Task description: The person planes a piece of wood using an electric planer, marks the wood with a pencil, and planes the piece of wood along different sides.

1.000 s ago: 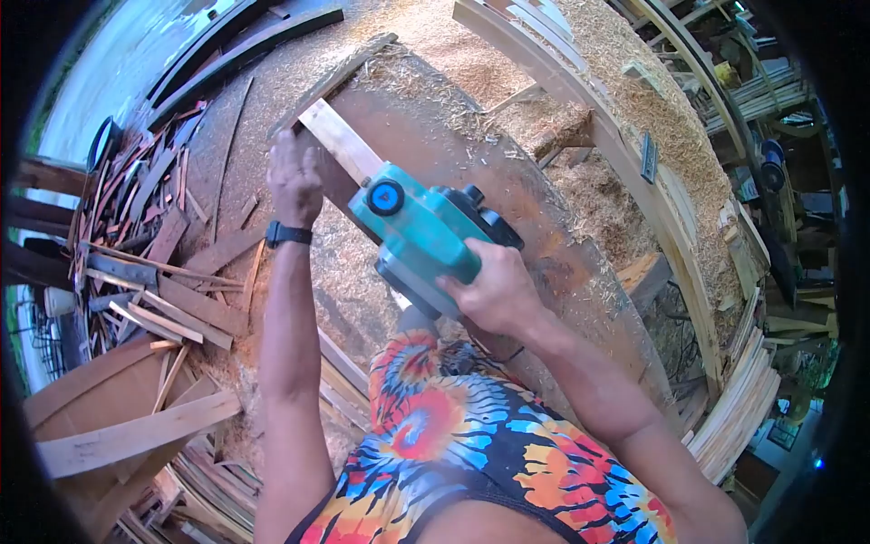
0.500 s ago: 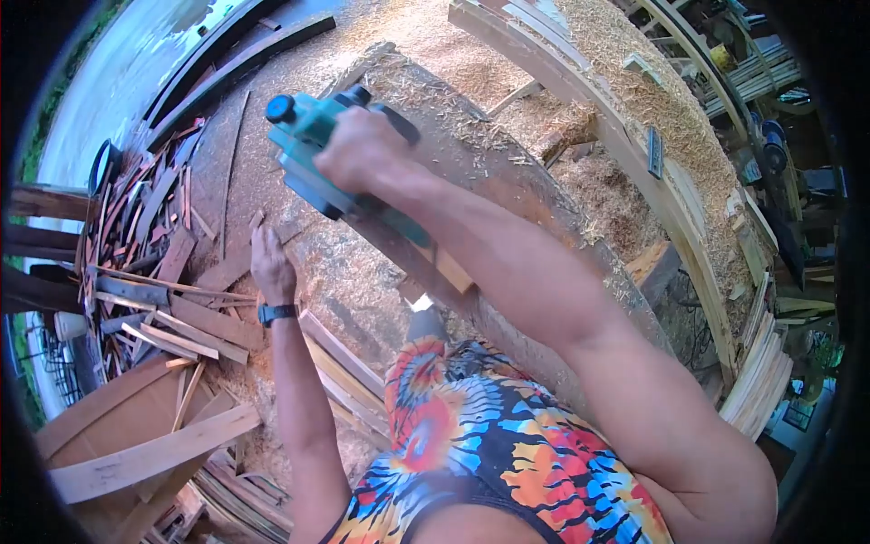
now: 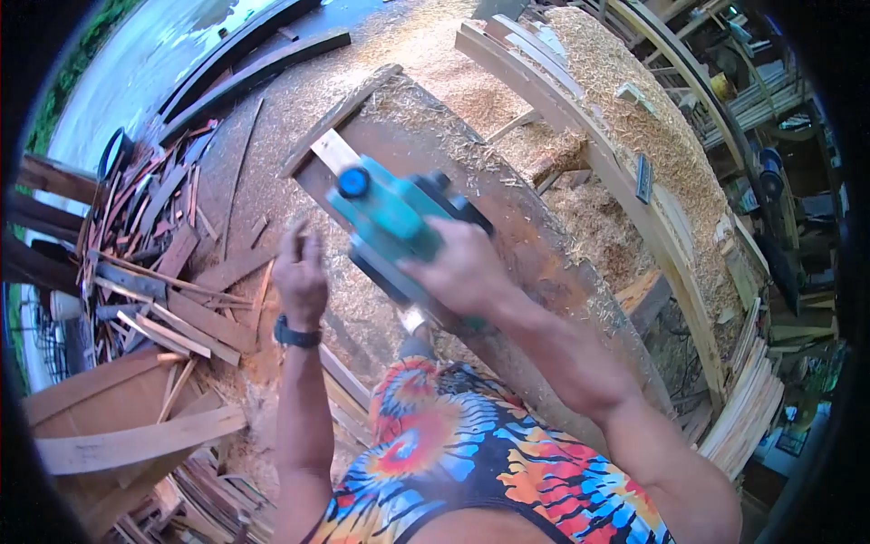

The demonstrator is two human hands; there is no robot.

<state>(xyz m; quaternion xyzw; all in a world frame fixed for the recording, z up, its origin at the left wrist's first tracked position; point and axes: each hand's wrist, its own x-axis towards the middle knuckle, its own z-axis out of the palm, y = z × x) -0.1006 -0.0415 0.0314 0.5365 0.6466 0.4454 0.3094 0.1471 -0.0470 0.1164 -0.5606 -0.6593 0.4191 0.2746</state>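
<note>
Planer of teal plastic, with black fittings and a round blue-and-black knob, sits over a narrow, pale wooden strip, whose squared end juts out from beneath the tool's front. The right hand is clamped around the planer's teal handle, slightly blurred. Both planer and strip are on a brown, shavings-strewn surface, near its left edge, and the strip's end lies near a weathered wooden bar set across the far end. The left hand is apart from the right and from the planer, raised beside the surface's left edge with its fingers spread loosely; a dark wristwatch circles that wrist. The person wears a multicoloured tie-dye top. Farther left lies a jumbled pile of reddish and grey wood scraps, with a broad, pale curved board below it. To the right, a long, pale curved beam stands among heaped tan shavings, bearing a small dark rectangular object.
</note>
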